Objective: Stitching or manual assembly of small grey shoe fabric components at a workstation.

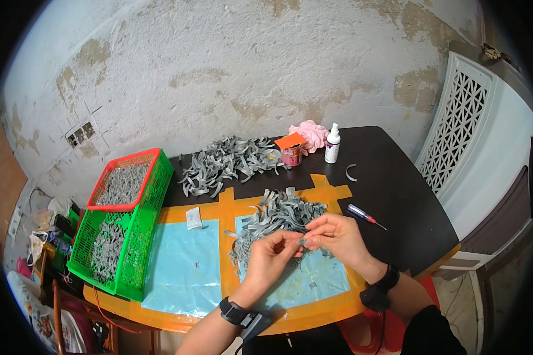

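Observation:
My left hand (pixel 271 255) and my right hand (pixel 339 238) meet over the near table, thumbs and fingertips pinched together. Between them is a small grey piece (pixel 302 242), mostly covered by the fingers; it looks like part of a grey strip. Just beyond my hands lies a heap of curved grey strips (pixel 281 212), with smaller grey bits (pixel 240 251) along its left side. The heap rests on a light blue sheet (pixel 314 277) edged with orange tape.
A green basket (pixel 137 254) with a red basket (pixel 124 155) on it holds grey bits at left. Behind lies a bigger strip pile (pixel 225 164), beside a can (pixel 291 155), pink cloth (pixel 311 135) and white bottle (pixel 333 145). A screwdriver (pixel 364 215) lies at right.

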Tool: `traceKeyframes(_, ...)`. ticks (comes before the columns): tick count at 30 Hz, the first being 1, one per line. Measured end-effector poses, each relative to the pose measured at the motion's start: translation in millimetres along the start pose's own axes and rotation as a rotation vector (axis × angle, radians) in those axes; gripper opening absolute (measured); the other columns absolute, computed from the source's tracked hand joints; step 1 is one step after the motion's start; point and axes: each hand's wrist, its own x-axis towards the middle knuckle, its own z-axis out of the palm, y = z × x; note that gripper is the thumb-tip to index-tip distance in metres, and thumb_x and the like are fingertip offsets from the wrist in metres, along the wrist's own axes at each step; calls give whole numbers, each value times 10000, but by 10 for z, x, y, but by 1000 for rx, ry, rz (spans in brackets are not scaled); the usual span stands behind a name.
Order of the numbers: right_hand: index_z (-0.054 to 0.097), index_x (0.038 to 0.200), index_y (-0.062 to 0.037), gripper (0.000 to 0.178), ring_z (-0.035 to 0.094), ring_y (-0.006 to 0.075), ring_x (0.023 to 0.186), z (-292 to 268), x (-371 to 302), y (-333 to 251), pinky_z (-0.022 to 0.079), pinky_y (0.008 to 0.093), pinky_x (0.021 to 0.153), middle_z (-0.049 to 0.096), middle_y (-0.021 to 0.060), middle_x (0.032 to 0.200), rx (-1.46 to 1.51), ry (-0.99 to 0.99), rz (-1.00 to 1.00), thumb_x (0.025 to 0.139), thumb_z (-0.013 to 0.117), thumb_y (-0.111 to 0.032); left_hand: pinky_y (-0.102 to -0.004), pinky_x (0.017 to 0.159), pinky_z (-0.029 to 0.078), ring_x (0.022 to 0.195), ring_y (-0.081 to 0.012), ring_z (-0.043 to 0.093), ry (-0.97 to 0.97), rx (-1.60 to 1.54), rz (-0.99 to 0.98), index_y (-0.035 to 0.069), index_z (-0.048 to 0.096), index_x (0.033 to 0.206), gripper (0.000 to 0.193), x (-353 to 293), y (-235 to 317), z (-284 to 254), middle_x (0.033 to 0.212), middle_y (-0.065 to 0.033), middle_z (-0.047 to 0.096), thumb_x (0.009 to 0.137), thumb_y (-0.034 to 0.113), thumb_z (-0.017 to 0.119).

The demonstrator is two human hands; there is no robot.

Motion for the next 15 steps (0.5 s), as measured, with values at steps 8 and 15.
traceKeyframes(8,579,1005,59,177,661,119,727,1,27,3,537,234,655,696,116,856,36,51,-22,845,647,26,-231,751,540,808,-106,649,24,-5,12,-50,640,1065,173,-36,83,66,931,-77,683,909,14,601)
traceKeyframes(15,589,1021,46,168,616,79,769,-43,44,66,511,217,681,652,62,872,-119,-84,-61,859,630,38,-241,760,545,819,-115,652,20,-149,-26,-40,634,1043,151,13,-30,-5,915,-79,683,907,18,606)
